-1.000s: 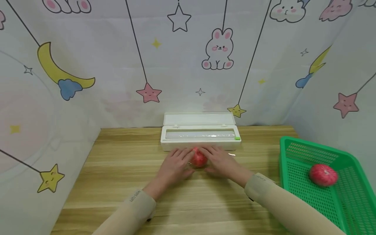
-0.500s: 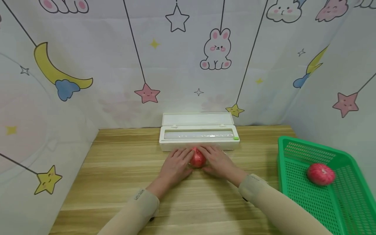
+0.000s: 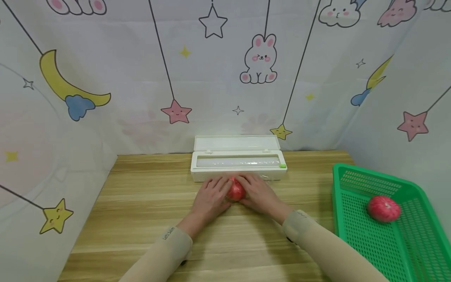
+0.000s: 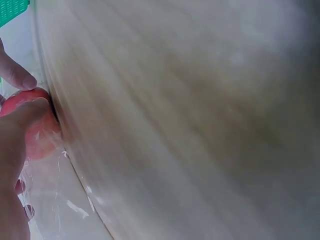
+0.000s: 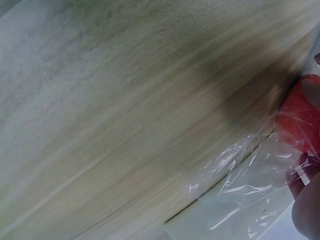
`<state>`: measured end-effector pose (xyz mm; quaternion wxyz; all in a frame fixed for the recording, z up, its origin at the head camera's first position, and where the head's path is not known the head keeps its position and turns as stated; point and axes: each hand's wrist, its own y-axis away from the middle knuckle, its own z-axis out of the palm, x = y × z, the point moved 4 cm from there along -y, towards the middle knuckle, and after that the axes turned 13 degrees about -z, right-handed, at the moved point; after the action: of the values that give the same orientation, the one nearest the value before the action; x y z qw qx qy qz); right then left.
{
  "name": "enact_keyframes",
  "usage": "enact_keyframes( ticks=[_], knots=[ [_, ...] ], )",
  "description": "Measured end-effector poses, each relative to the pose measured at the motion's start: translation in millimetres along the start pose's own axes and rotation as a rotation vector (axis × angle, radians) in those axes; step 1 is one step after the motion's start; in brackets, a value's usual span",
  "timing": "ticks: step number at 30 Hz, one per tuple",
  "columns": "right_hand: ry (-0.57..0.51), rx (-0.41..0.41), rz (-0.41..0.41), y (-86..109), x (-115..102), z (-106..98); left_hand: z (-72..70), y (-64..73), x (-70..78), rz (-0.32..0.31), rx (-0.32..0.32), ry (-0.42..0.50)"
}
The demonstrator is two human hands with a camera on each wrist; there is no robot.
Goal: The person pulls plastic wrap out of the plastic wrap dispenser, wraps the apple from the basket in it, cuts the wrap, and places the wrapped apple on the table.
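Observation:
My left hand (image 3: pixel 209 198) and right hand (image 3: pixel 261 195) hold a round red fruit (image 3: pixel 236 190) from both sides, close in front of a white cling film dispenser (image 3: pixel 239 174). Clear cling film (image 5: pixel 245 184) covers the fruit and spreads loose beside it, crinkled and shiny in the right wrist view. In the left wrist view the left thumb presses on the fruit (image 4: pixel 42 132), with film hanging below. Fingers hide much of the fruit's sides. The dispenser's lid (image 3: pixel 236 143) is up, and a film roll (image 3: pixel 237 162) lies inside.
At the right stands a green plastic basket (image 3: pixel 337 203) holding another red, pale-streaked fruit (image 3: pixel 384 208). The wooden table (image 3: pixel 148 203) ends at a patterned curtain (image 3: pixel 141 78) behind the dispenser and at both sides.
The right hand has drawn in slightly toward the fruit, its forearm shifting left. Film that stuck out to its right now lies closer in. The left hand keeps its hold.

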<state>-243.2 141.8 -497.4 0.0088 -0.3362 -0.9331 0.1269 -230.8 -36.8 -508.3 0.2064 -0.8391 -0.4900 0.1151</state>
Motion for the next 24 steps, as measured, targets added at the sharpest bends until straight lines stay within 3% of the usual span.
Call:
enact_keyframes(
  ticks=[10,24],
  knots=[
    [-0.027,-0.022,0.013,-0.5,-1,0,3.0,0.7,1.4,0.019,-0.008,-0.060],
    [-0.359,-0.059,0.100,4.4,-4,-9,-4.2,6.2,3.8,0.073,-0.021,-0.020]
  ],
)
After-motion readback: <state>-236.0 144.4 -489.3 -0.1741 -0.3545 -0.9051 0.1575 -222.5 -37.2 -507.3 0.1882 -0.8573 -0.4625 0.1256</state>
